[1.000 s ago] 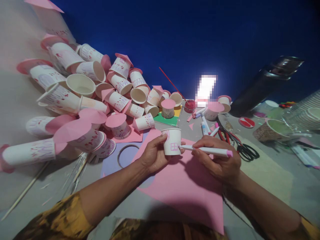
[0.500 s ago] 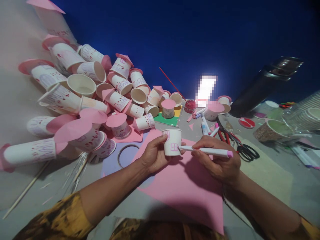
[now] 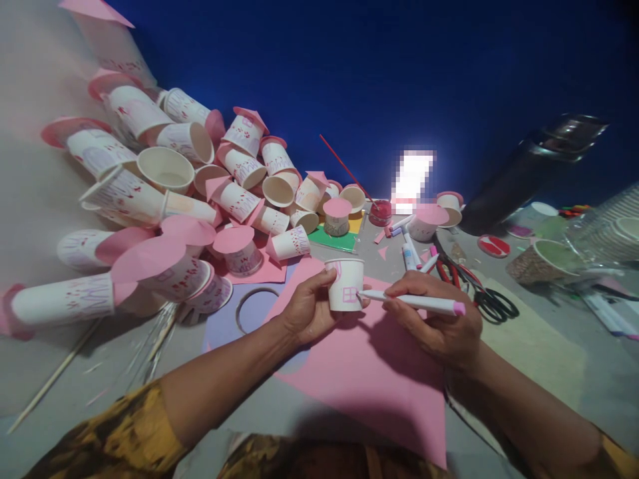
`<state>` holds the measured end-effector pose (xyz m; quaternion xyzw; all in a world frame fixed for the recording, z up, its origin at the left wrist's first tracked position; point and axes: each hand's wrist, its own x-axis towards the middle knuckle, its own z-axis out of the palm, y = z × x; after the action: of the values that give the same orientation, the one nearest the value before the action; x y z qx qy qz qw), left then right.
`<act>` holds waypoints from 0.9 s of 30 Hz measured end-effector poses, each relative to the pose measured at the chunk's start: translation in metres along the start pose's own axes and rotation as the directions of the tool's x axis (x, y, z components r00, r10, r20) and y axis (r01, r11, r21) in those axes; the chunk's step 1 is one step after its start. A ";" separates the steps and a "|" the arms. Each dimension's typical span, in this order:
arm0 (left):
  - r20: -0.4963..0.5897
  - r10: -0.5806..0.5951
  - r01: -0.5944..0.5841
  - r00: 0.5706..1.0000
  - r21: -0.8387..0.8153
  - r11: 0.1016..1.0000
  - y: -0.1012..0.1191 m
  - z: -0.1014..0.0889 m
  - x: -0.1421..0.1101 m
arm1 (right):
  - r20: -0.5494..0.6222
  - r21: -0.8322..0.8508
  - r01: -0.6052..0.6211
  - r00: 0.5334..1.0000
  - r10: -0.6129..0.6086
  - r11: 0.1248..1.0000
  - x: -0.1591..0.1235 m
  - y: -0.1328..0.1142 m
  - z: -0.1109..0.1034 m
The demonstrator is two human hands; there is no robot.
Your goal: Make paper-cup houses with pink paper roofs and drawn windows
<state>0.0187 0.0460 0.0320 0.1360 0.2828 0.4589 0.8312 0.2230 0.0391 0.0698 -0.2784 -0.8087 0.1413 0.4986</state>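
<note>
A small white paper cup (image 3: 346, 276) stands upright in my left hand (image 3: 310, 307), thumb on its near-left side and fingers behind it. Pink marker lines form a window with crossed panes low on the cup, and another pink shape shows near its left rim. Held in my right hand (image 3: 436, 319) is a white marker pen (image 3: 424, 303) with a pink end, its tip at the window's right edge. Beneath both hands lies a pink paper sheet (image 3: 369, 399).
Many decorated cups with pink paper tops (image 3: 150, 263) pile up on the left. A tape roll (image 3: 242, 309) lies beside my left wrist. Scissors (image 3: 494, 303), loose markers (image 3: 409, 256), a red paint pot (image 3: 380, 213), a dark bottle (image 3: 519, 173) and stacked cups (image 3: 609, 219) are to the right and back.
Hardly anything differs. The whole view has shifted very slightly, and the marker tip stays at the window drawing.
</note>
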 end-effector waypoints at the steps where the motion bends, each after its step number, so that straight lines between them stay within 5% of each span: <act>1: -0.006 0.020 -0.020 1.000 0.000 1.000 -0.001 0.001 0.000 | -0.016 -0.010 0.001 1.000 -0.002 1.000 0.000 0.000 0.000; 13: 0.014 0.131 -0.132 0.991 0.055 0.990 -0.005 0.006 -0.001 | 0.084 -0.050 0.101 0.992 -0.097 0.994 -0.001 0.000 0.003; 27: 0.036 0.076 -0.079 0.996 0.083 0.993 -0.003 -0.001 0.001 | -0.031 -0.080 -0.032 0.999 0.030 0.996 0.001 -0.003 -0.002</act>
<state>0.0207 0.0450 0.0296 0.1895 0.2828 0.4759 0.8109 0.2238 0.0376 0.0732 -0.3130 -0.8019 0.1122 0.4964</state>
